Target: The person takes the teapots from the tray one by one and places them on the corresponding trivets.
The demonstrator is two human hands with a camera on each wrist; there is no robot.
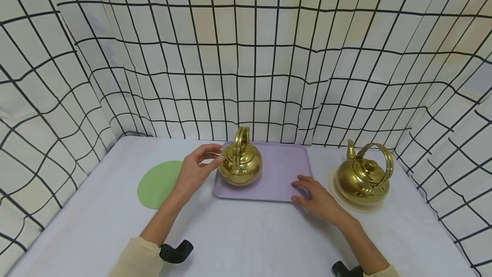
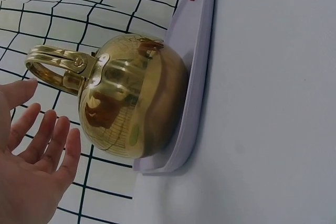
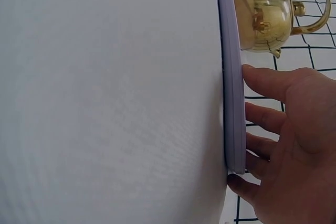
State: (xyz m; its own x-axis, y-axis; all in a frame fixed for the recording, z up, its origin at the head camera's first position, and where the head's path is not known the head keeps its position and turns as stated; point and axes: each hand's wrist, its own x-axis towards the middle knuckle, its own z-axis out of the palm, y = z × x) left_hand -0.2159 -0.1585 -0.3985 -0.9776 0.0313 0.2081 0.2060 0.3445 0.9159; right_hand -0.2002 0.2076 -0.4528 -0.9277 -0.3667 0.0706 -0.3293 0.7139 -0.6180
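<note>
A shiny brass kettle [image 1: 244,169] stands upright on the left part of a lilac rectangular tray [image 1: 282,161], its arched handle on top. My left hand [image 1: 195,170] is beside the kettle's left side, fingers spread and relaxed; a gap to the brass shows in the left wrist view, where the kettle [image 2: 136,98] mirrors its surroundings. My right hand [image 1: 319,200] is at the tray's right end. In the right wrist view its loosely bent fingers [image 3: 265,116] reach over the tray's rim [image 3: 236,103], with the thumb tip at the near edge. Neither hand holds anything.
A round green mat [image 1: 155,186] lies on the white table [image 1: 246,238] to the left. On the right a second brass kettle [image 1: 361,185] stands on a round cream mat [image 1: 333,185], its spout toward the back. White walls with black grid lines [image 1: 255,72] enclose the table.
</note>
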